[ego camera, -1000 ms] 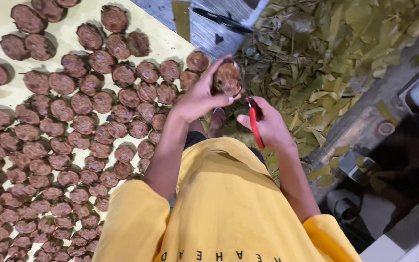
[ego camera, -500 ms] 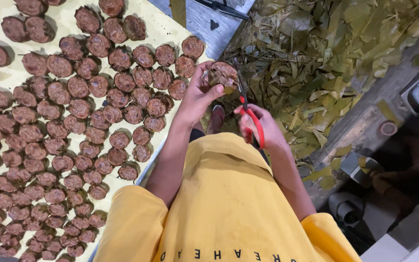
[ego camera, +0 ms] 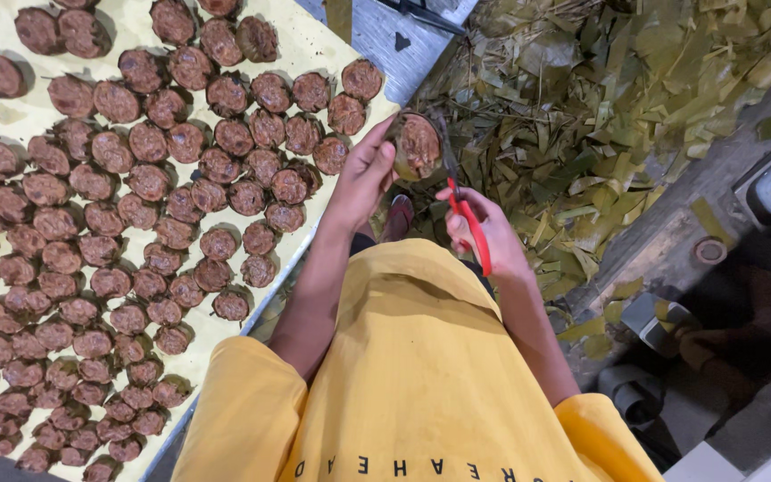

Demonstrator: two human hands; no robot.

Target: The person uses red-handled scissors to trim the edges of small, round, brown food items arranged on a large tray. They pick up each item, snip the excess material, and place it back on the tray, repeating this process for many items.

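My left hand [ego camera: 365,171] holds up a round, leaf-wrapped brown cake [ego camera: 416,145] with its cut face toward me. My right hand [ego camera: 484,228] grips red-handled scissors [ego camera: 462,198], whose blades reach up along the right side of the cake. Both hands are in front of my yellow shirt [ego camera: 421,375]. The ends of the blades are partly hidden by the cake.
A pale yellow sheet [ego camera: 11,112] on the left carries several rows of similar round brown cakes [ego camera: 180,178]. A heap of green leaf scraps [ego camera: 600,116] lies on the ground at the right. A red sandal [ego camera: 397,217] shows below the hands.
The hands with the cake and scissors have shifted slightly right and up in view. The scissor blades have come closer against the cake's edge.
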